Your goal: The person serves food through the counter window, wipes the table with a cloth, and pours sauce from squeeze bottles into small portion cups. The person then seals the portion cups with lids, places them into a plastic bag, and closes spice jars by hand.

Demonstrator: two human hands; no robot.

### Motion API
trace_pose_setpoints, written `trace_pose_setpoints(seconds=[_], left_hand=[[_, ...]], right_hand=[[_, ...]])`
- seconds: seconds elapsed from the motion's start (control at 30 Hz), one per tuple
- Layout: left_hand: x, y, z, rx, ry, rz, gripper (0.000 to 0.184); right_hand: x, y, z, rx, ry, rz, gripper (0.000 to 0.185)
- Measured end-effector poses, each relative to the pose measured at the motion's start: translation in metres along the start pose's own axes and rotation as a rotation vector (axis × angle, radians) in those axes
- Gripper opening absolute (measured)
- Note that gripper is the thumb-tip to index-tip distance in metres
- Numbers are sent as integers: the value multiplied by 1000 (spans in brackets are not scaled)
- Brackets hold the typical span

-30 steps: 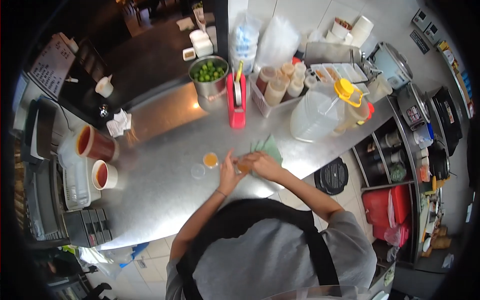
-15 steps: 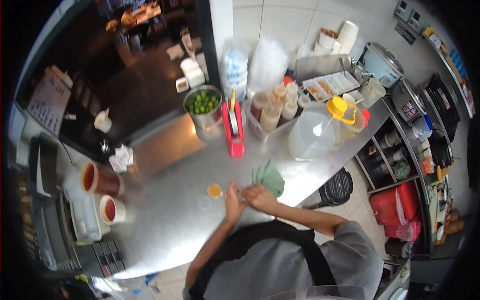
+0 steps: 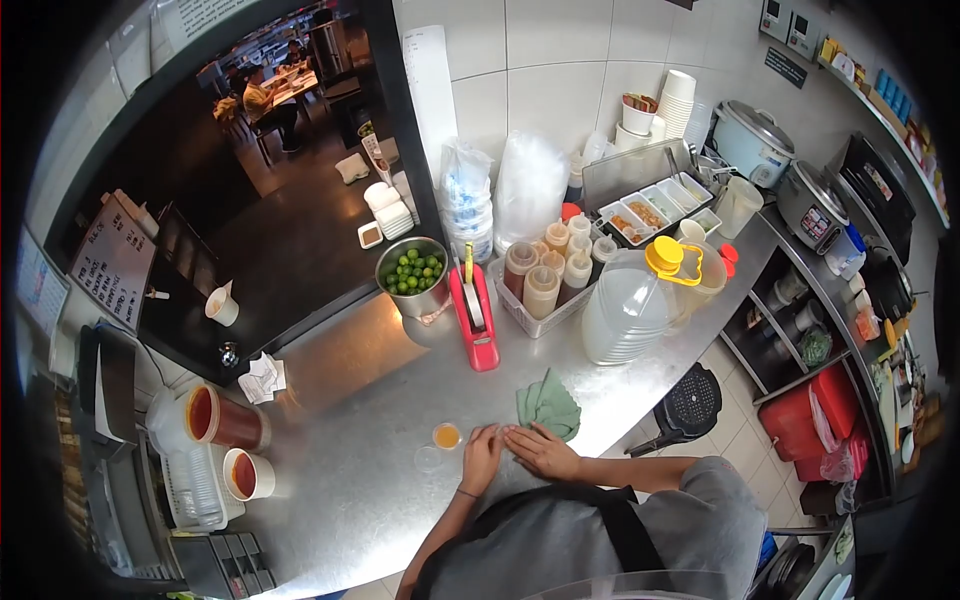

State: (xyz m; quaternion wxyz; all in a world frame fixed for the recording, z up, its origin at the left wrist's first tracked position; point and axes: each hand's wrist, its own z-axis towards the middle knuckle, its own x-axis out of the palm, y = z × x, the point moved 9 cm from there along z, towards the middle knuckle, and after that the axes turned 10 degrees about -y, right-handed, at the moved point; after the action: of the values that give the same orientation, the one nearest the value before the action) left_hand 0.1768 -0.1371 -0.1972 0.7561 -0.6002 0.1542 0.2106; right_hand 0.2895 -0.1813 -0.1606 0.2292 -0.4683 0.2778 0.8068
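Note:
My left hand (image 3: 482, 456) is over the steel counter, its fingers closed and bent toward the right hand. My right hand (image 3: 545, 453) meets it fingertip to fingertip, with its fingers pressed together. Whatever small thing lies between the fingertips is too hidden to name. Just beyond the right hand is a crumpled green cloth (image 3: 550, 405), close to its fingers. Left of my left hand stands a small clear cup of orange sauce (image 3: 446, 436). A clear round lid or empty cup (image 3: 428, 460) is beside it.
Behind stand a red tape dispenser (image 3: 474, 320), a steel pot of green limes (image 3: 412, 280), a basket of sauce bottles (image 3: 545, 312) and a large clear jug (image 3: 625, 310). Red sauce containers (image 3: 245, 474) are at left. A black stool (image 3: 688, 405) stands beyond the counter's right edge.
The camera view has tilted up, so the counter and its things appear lower. My hands stay together beside the cloth; the right hand's fingers now look flatter. The sauce cup stays put.

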Motion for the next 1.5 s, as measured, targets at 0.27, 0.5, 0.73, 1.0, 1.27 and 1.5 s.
trace_pose_setpoints(seconds=[0.27,0.5,0.73,1.0,1.27,1.5], left_hand=[[26,12,-13,-464,248,-234,21],[55,52,-24,-743,428,-603,35],[46,45,-21,-674,517,-640,46],[-115,-38,-21,-470,272,-318,53],[-186,99,-74,-699,-212,-88,19],[-127,114,-50,-658,-176,-553,28]], right_hand=[[19,-52,9,436,-42,335,32],[52,-74,19,506,206,459,33],[47,-76,40,471,397,304,32],[26,-39,84,288,368,-16,45],[52,21,140,98,184,356,42],[74,18,143,136,254,393,45]])
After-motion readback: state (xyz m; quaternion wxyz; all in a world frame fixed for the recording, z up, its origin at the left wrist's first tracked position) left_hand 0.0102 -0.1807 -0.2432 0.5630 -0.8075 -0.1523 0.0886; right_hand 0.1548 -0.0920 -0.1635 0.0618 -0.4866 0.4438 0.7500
